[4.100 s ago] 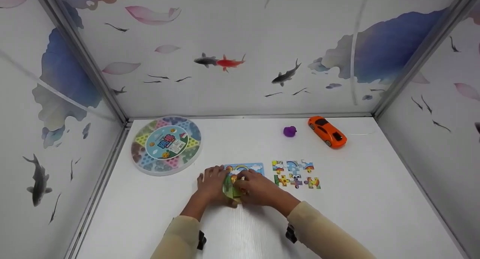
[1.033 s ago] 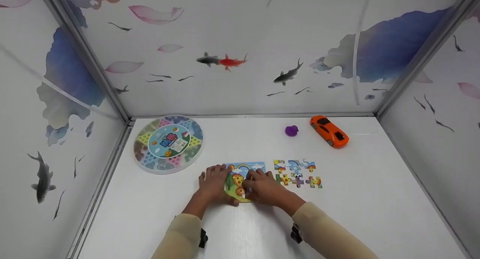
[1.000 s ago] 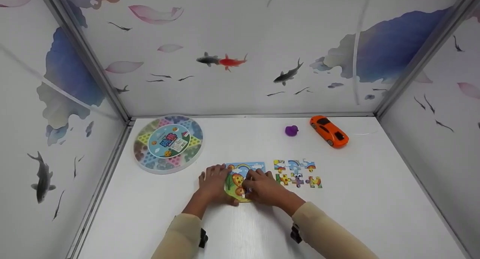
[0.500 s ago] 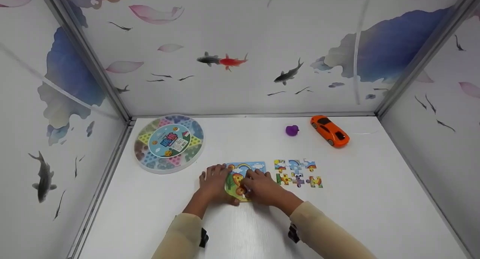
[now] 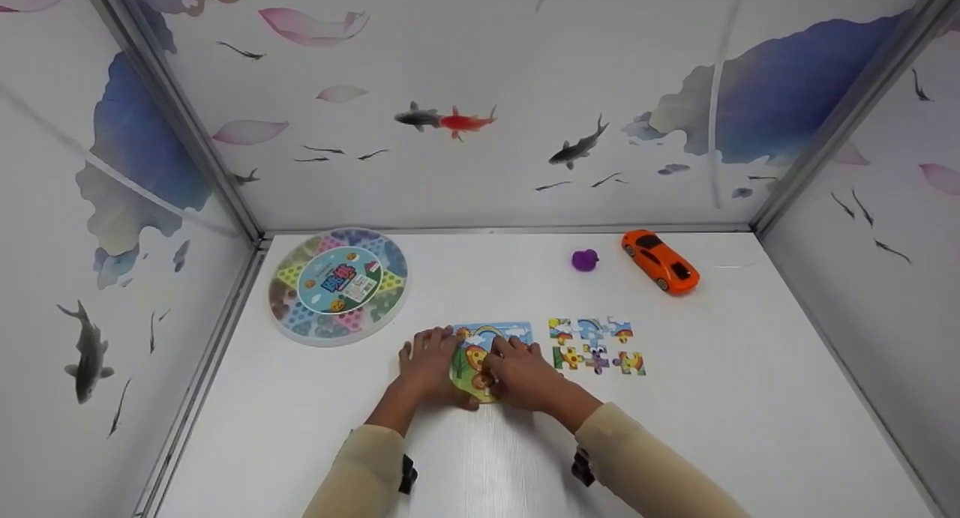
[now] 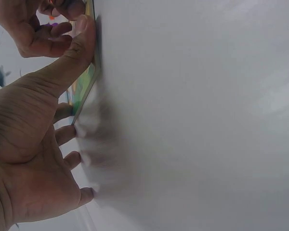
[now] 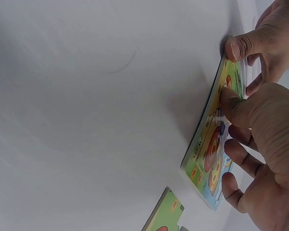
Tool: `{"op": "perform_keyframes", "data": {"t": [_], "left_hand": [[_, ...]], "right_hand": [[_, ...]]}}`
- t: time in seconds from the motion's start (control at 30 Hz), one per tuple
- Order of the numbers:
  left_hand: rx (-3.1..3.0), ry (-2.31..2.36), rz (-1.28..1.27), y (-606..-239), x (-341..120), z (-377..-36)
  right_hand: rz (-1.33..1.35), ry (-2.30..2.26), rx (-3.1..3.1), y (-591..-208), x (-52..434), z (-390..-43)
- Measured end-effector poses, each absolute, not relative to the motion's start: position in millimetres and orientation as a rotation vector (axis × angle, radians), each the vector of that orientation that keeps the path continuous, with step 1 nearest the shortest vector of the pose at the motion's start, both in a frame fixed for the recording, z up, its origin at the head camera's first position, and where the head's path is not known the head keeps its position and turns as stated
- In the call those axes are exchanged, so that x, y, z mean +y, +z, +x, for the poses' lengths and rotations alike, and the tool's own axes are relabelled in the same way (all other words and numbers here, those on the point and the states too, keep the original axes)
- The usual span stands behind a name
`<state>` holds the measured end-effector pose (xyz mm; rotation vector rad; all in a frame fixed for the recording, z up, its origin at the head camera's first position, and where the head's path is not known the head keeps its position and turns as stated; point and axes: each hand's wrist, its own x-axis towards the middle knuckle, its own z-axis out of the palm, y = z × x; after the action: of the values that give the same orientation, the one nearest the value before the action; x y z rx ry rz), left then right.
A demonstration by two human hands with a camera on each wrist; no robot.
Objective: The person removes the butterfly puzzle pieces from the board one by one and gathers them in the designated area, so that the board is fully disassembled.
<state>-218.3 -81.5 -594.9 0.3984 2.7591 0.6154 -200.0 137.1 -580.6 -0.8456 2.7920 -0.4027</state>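
A small jigsaw puzzle board (image 5: 510, 330) with a bright cartoon picture lies flat on the table before me. My left hand (image 5: 431, 368) rests at its left side. That thumb (image 6: 82, 41) presses the near edge, while the other fingers spread out onto the table. Over the board's lower right part, my right hand (image 5: 525, 375) has its thumb (image 7: 233, 103) and curled index finger on the picture. They pinch a puzzle piece, mostly hidden by the hand. Several loose puzzle pieces (image 5: 596, 358) lie in two rows to the right.
A round Chinese checkers box (image 5: 337, 285) lies at the back left. A purple toy duck (image 5: 585, 260) and an orange toy car (image 5: 660, 261) stand at the back right. Printed wall panels enclose the table on three sides.
My right hand moved right across the board, then slightly left, uncovering the picture's middle. A small white gap near its thumb has shrunk. My left hand and the loose pieces stayed in place.
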Motion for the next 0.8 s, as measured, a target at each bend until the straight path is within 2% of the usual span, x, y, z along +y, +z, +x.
{"op": "perform_keyframes", "data": {"t": [0.33,0.5,0.8], "left_hand": [[2.759,0.592,0.403,-586.1,-82.0,-216.0],[2.757,0.618,0.404,-594.8,-82.7,-220.2],[2.750,0.591,0.395,-588.4,-82.2,-215.9]], "right_hand": [[-0.842,-0.357,2.807,-580.2,134.7,-201.8],[-0.838,-0.326,2.821,-576.8,134.5,-199.9],[-0.746,-0.252,2.796,-578.7,131.9,-197.5]]}}
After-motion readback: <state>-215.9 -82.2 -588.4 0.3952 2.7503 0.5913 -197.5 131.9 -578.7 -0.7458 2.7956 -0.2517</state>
